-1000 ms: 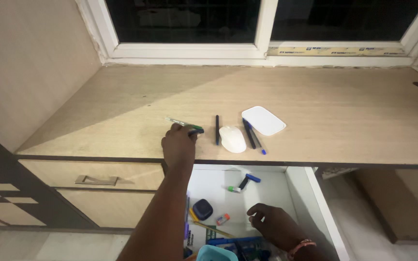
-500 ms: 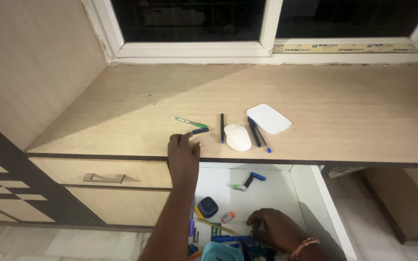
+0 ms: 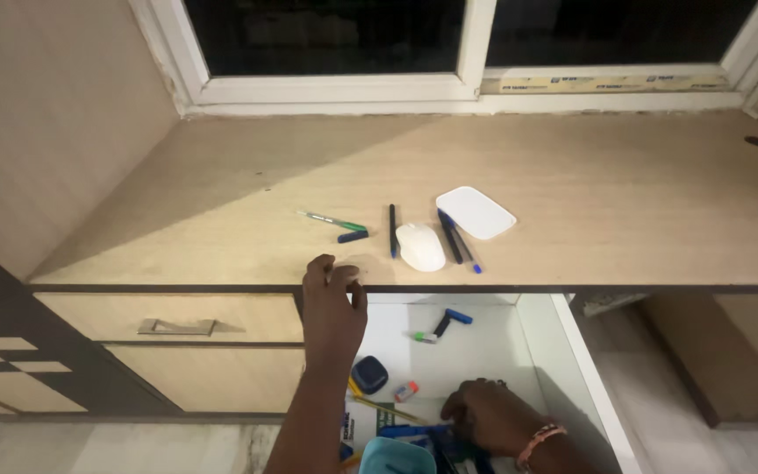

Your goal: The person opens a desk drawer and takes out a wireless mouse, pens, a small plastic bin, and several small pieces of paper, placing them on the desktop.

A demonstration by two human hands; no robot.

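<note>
Pale wooden desk (image 3: 572,167) under a dark window; I see the left hand (image 3: 333,303) loosely curled, empty, on its front edge, green pen (image 3: 332,220) just beyond at 12 o'clock. Right hand (image 3: 482,414) rummages the open drawer (image 3: 541,333) at 5 o'clock, grip hidden; a careless sweep could knock pens off, I judge.

desk: (image 3: 572,167) pale wood top, across the frame's middle
centre of desk: green pen (image 3: 331,220), dark cap (image 3: 353,236), black pen (image 3: 392,230), white mouse (image 3: 420,247), two blue pens (image 3: 455,239), white tray (image 3: 475,212)
</note>
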